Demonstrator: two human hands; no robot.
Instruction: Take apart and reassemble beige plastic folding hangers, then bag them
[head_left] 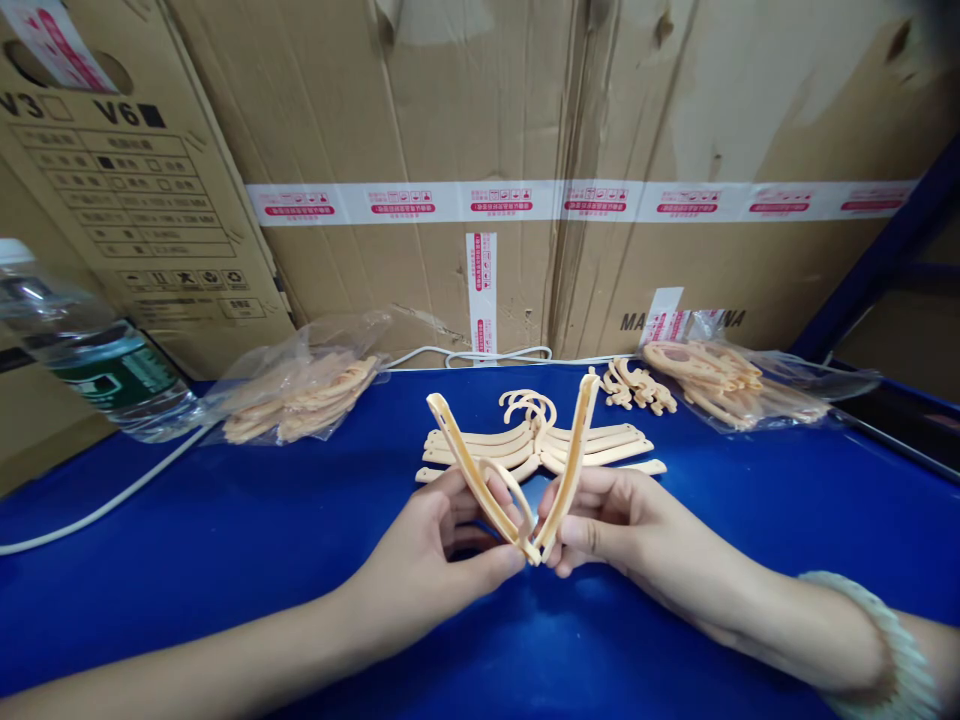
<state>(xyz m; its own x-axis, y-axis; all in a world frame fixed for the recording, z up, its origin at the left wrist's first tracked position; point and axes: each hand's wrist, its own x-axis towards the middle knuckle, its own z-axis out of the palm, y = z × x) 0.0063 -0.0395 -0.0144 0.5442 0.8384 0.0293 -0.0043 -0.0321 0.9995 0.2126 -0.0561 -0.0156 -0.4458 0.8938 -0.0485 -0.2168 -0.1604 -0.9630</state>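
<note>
Left fingers (491,563): I am pinching the hanger (570,455) low on its left arm, thumb closed on it near the joint.
Right fingers (581,535): I am closing them on the right arm, just beside the same joint; both hands are holding, neither is spread.
Hanger: it is standing in a V above the desk (262,530), arms pointing up and apart, joint at the bottom between my fingertips, a hook loop curling inside the V.
Risk, joint: I am gripping only at the bottom, so a skewed squeeze could be twisting the thin plastic there, cracking it or nipping a fingertip.
Risk, slip: if one thumb is loosening, an arm may be springing out and dropping onto the stack (622,440) just behind.
Risk, around: a flung arm could be scattering the hooks (637,385) or the bags (300,390); the bottle (97,350) and cable (112,500) are lying well apart on my left.
</note>
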